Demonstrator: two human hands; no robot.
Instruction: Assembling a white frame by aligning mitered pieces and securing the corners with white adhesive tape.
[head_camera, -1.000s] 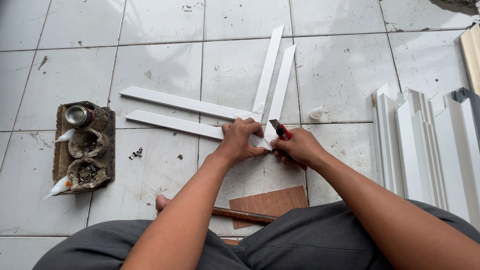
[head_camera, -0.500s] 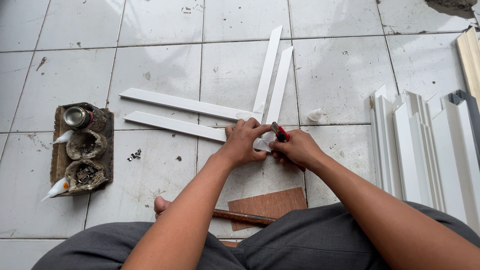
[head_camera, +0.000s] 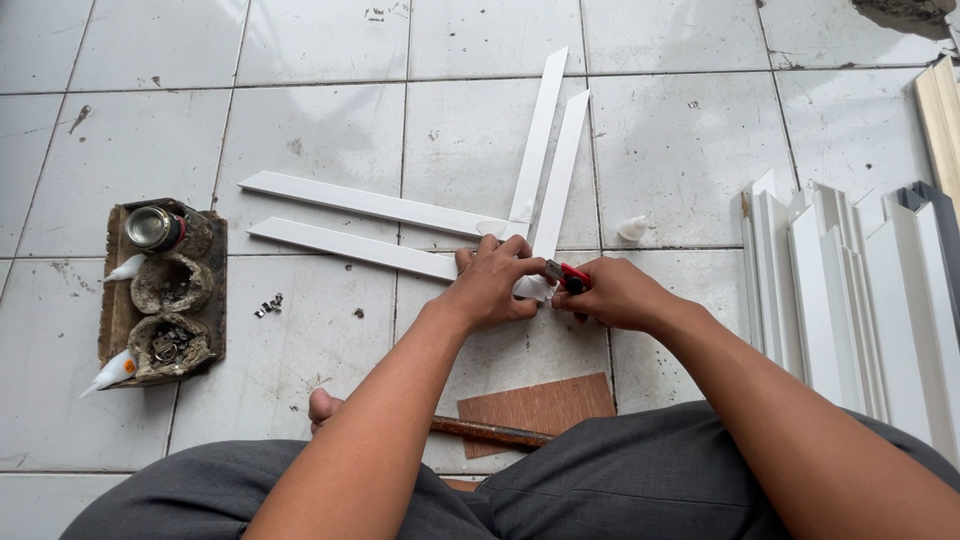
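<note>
Four white flat strips lie on the tiled floor, forming two V-shaped corners: the outer pair (head_camera: 380, 205) and the inner pair (head_camera: 350, 247), with the upright strips (head_camera: 558, 170) running away from me. My left hand (head_camera: 492, 283) presses down on the inner corner joint. My right hand (head_camera: 612, 293) holds a small red-handled utility knife (head_camera: 568, 276), its tip at that same joint beside my left fingers.
A brown board (head_camera: 165, 290) at the left carries a metal tin (head_camera: 152, 227), two crusted bowls and small white glue tubes (head_camera: 112, 372). A stack of white profiles (head_camera: 850, 290) lies at the right. A plywood scrap (head_camera: 540, 408) and a rusty rod (head_camera: 490, 432) lie near my knees.
My hands shifted slightly; the knife in my right hand moved closer to the corner joint under my left hand. The strips have stayed where they were.
</note>
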